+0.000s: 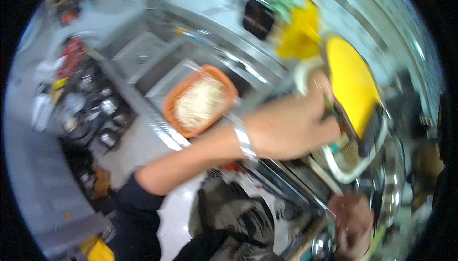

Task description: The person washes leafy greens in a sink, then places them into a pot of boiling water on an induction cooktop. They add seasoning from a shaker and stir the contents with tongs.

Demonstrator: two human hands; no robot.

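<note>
From the lower left my left forearm, with a black sleeve and a bright metallic band at the wrist, reaches across to the right. My left hand (pixel 304 127), badly blurred, is beside the dark edge of a flat yellow oval thing (pixel 352 78). Something small, green and dark shows between its fingers and thumb; whether they grip it, I cannot tell. Below the yellow thing is a white-rimmed tub or basket (pixel 343 173). A blurred brownish shape (pixel 350 218) at the lower right may be my right hand; its fingers are not distinct.
An orange basket (pixel 171 98) of pale, shredded-looking food sits at a steel double sink (pixel 134 78). A stove (pixel 93 107) with pots is at left. Behind the sink are a dark container (pixel 258 18) and a yellow item (pixel 298 34). Metal bowls (pixel 391 175) stand at right.
</note>
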